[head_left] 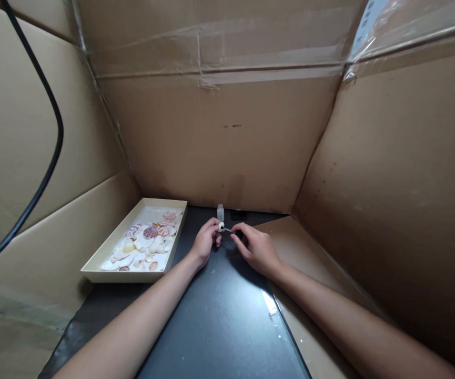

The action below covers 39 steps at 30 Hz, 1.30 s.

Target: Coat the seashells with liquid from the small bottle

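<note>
One left hand (pixel 206 241) pinches one small pale piece (pixel 221 226), one right hand (pixel 258 247) one thin rod (pixel 228 229) pointing at it, near the tabletop's (pixel 219 326) far edge; one bottle (pixel 220 212) stands just beyond, one tray (pixel 122 277) of over ten shells (pixel 151 231) toward the far left corner
</note>
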Motion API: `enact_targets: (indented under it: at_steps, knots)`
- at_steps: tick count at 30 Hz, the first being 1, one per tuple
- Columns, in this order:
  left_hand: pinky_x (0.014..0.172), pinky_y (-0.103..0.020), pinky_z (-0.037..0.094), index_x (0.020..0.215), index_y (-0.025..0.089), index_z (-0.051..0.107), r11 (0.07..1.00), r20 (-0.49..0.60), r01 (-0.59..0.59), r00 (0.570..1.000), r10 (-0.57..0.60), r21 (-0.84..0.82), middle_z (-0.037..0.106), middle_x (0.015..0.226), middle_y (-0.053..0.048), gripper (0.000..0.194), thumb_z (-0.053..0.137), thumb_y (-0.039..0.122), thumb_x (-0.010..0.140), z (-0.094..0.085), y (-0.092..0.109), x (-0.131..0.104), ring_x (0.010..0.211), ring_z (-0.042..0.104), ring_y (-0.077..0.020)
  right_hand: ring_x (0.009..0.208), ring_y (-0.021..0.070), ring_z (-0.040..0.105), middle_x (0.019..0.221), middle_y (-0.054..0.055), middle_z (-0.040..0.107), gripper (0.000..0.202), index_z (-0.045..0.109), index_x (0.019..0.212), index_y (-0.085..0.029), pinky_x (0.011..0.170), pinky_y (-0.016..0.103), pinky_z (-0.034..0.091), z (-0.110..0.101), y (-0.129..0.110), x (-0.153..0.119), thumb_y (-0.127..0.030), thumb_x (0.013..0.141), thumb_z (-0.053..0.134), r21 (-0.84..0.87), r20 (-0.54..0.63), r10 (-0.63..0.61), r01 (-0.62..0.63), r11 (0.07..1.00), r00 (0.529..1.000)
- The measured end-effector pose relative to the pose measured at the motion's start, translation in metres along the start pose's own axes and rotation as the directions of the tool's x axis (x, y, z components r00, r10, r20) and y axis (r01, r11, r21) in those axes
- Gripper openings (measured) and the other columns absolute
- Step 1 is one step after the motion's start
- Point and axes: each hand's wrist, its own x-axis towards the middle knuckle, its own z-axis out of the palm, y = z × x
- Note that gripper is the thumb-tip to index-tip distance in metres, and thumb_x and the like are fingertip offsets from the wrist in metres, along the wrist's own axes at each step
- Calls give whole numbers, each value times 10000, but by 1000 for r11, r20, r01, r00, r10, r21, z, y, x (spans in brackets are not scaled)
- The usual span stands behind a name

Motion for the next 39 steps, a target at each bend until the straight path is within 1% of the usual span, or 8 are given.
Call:
enact_targets:
  at_steps: [3,9,14,19,24,29,33,39]
  knots:
    - [412,-175,296,701,164,483,1000,6,-5,1000,5,3,452,597,50,108,556,243,711,0,0,0,432,397,-49,666,137,600,845,6,679,154,597,980,-233,613,234,385,-1,0,0,-323,920,488,-16,10,9,-8,1000,1000]
    - [411,-173,302,728,169,475,1000,-3,2,1000,-2,0,500,630,42,104,542,248,713,0,0,0,434,415,-50,787,142,609,913,34,652,210,612,1051,-234,694,229,420,-3,-1,0,-305,943,446,69,-25,-80,81,994,997]
    - [411,-171,295,731,169,475,1000,7,1,1000,-1,5,490,634,43,104,538,251,721,0,0,0,428,403,-45,660,127,571,816,12,629,181,625,972,-233,633,233,403,-2,0,1,-306,932,465,-2,-1,-16,16,1000,1000]
    - [417,-177,303,728,170,477,1000,4,-10,1000,10,9,505,639,38,104,533,257,724,0,-1,0,437,418,-52,733,133,579,886,34,611,195,613,1021,-233,662,227,417,-3,-3,0,-289,936,447,52,0,-58,58,997,998]
    - [405,-179,290,716,164,487,999,4,-15,1000,15,31,489,631,40,93,524,248,727,-1,-2,1,426,398,-49,698,129,573,872,23,614,156,604,985,-226,647,230,408,-5,-4,-1,-268,912,472,40,-6,-17,17,999,1000]
    - [416,-180,303,737,171,486,1000,-5,-12,1000,12,16,470,608,48,91,526,251,721,-1,-3,1,429,409,-55,711,127,576,897,29,620,204,590,1070,-221,672,231,420,-5,-5,-1,-258,913,465,109,15,-77,75,991,997]
    - [408,-180,294,713,165,487,1000,-1,-17,1000,17,24,479,617,45,108,540,259,719,-1,-2,1,424,402,-51,662,128,567,848,17,643,166,597,999,-216,646,237,413,-4,-5,-1,-267,909,468,91,5,-34,33,995,999]
    - [411,-185,306,704,168,498,1000,-14,4,1000,-4,10,450,572,46,93,541,250,703,0,-2,1,426,406,-65,687,129,585,882,20,655,191,601,1034,-225,653,235,417,-3,-4,-1,-272,909,465,85,16,-43,42,996,999]
